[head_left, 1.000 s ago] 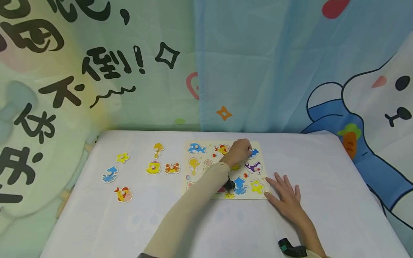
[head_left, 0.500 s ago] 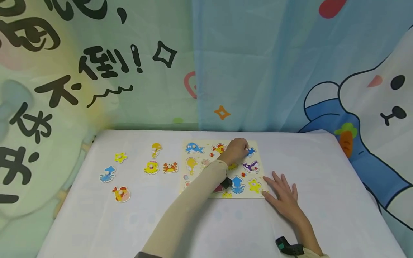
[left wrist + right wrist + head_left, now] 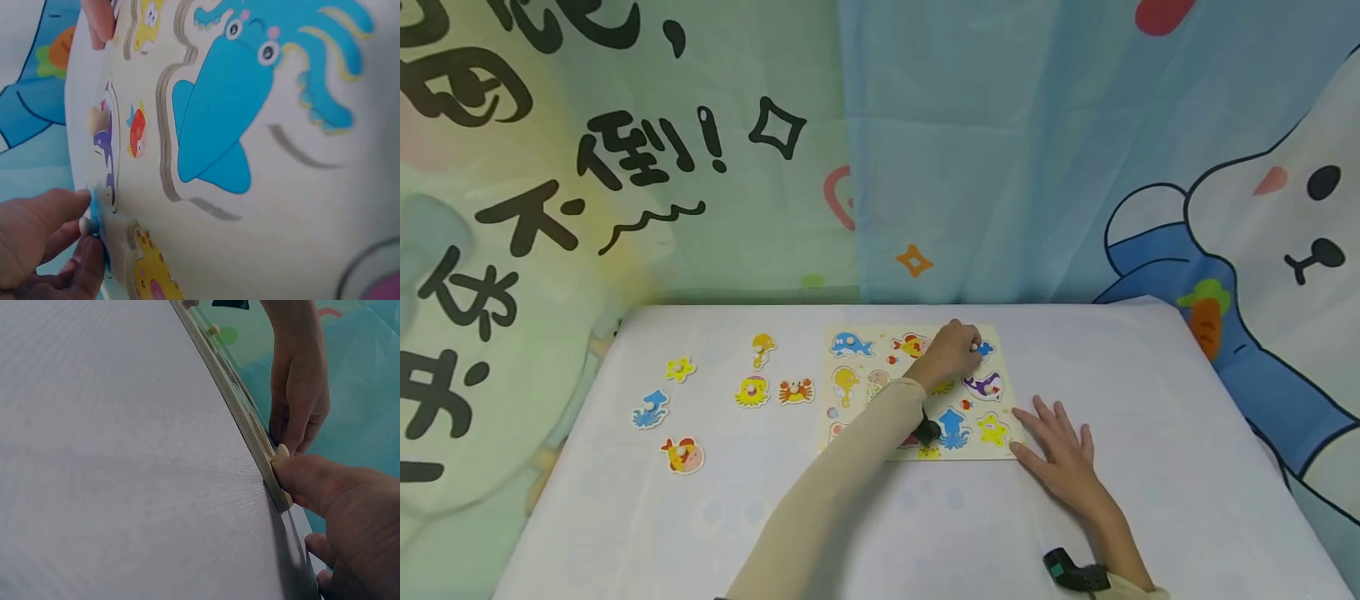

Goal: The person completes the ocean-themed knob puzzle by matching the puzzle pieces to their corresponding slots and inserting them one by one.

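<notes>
A wooden knob puzzle board (image 3: 925, 392) lies flat on the table. My left hand (image 3: 947, 350) reaches over it to the top right slot and holds a small blue puzzle piece (image 3: 985, 349). In the left wrist view, thumb and fingers stand around the piece's pale knob (image 3: 87, 226), and the piece lies at board level. My right hand (image 3: 1063, 458) rests with fingers spread at the board's right edge. Its thumb (image 3: 300, 475) touches the board's corner in the right wrist view. Near my left hand sits a purple whale piece (image 3: 985, 387).
Left of the board lie loose pieces: a crab (image 3: 796, 392), an octopus (image 3: 752, 391), a seahorse (image 3: 763, 350), a star (image 3: 681, 369), a blue squid-like piece (image 3: 651, 409) and a fish (image 3: 683, 456). A printed curtain (image 3: 970, 167) hangs behind the white table (image 3: 625, 533).
The head view has shifted slightly. My left hand stays at the top right slot with small finger movement, and my right hand stays at the board's edge.
</notes>
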